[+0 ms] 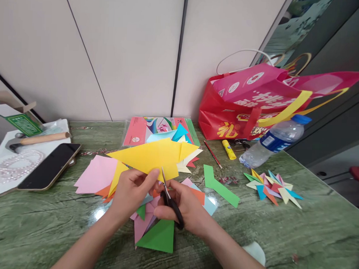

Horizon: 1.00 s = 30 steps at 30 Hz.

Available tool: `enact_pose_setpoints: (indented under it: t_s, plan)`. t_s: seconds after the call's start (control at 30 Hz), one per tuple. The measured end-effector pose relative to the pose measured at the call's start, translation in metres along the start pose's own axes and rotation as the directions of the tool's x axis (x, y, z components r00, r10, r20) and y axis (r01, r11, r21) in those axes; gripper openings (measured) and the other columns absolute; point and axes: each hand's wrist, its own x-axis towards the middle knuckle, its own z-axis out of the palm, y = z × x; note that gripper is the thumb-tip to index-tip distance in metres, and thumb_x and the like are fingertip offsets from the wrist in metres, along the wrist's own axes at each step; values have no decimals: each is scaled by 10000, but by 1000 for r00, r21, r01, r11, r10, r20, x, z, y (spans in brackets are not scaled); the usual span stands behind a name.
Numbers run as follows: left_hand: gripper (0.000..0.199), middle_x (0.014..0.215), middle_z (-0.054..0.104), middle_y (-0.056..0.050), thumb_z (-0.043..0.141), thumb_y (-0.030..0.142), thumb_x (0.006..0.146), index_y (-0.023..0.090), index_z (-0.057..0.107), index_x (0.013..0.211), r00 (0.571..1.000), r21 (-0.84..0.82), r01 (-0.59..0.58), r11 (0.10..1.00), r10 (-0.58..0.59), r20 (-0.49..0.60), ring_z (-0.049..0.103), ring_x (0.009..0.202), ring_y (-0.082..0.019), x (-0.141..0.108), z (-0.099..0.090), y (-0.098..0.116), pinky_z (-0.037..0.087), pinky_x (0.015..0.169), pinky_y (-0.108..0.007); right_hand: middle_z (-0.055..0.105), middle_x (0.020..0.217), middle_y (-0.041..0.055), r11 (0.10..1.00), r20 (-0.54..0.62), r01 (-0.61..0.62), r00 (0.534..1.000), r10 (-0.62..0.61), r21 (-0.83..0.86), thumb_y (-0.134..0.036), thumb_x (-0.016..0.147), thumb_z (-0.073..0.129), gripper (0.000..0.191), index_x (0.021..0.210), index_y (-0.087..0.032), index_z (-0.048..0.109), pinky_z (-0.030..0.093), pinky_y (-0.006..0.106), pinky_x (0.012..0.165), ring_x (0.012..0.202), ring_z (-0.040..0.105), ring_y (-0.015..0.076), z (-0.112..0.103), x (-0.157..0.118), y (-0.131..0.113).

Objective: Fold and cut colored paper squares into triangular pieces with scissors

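Observation:
My left hand [134,190] is closed on the lower edge of a yellow paper sheet [145,153], its thumb on top. My right hand [184,204] grips black-handled scissors [172,205], and their blades point up at the sheet's lower edge, just right of my left thumb. The yellow sheet is held above the table and tapers to a point at the left. Beneath both hands lie coloured paper pieces, among them a green piece [158,236] and a pink stack [97,173].
A red bag [224,120], a water bottle [271,142], a glue stick [228,149] and a pencil [213,154] stand or lie at the right. A folded paper star [274,187] is nearer. At the left are a phone [50,166] and a hammer [42,139].

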Motion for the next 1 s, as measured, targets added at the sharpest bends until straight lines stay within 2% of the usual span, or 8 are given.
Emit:
enact_pose_setpoints:
  t_s: [0.13,0.5,0.67,1.0]
  plan:
    - [332,432,614,12,580,288,746,172,580,435,1000,37,-2,999,1,21,570,419,-116,-1,1,-3,432,437,-188,544,648,-46,1000,-11,-4,1000,4,-6,-385,483,829,531,822,-176,478,359,207,506,554,479,93,-1,0,0]
    - [367,417,597,6,567,320,756,172,551,420,999,53,9,999,-11,33,564,419,-126,-1,0,-3,431,447,-203,462,583,-73,997,-21,-2,1000,0,-71,-460,480,806,548,810,-177,473,314,204,477,513,419,82,-1,0,1]
    - [355,423,597,10,567,310,752,174,557,425,999,22,18,1000,-19,43,563,422,-125,-2,0,-2,433,447,-204,488,567,-66,997,-38,-12,999,9,-80,-502,466,794,555,779,-179,467,311,205,463,494,410,80,1,0,0]
    - [337,423,595,16,566,286,757,170,574,441,999,7,18,1000,-18,44,560,420,-114,-2,0,0,426,446,-191,533,547,-59,998,-42,0,999,-2,-63,-451,479,808,519,766,-178,472,323,193,437,455,423,73,0,1,3]
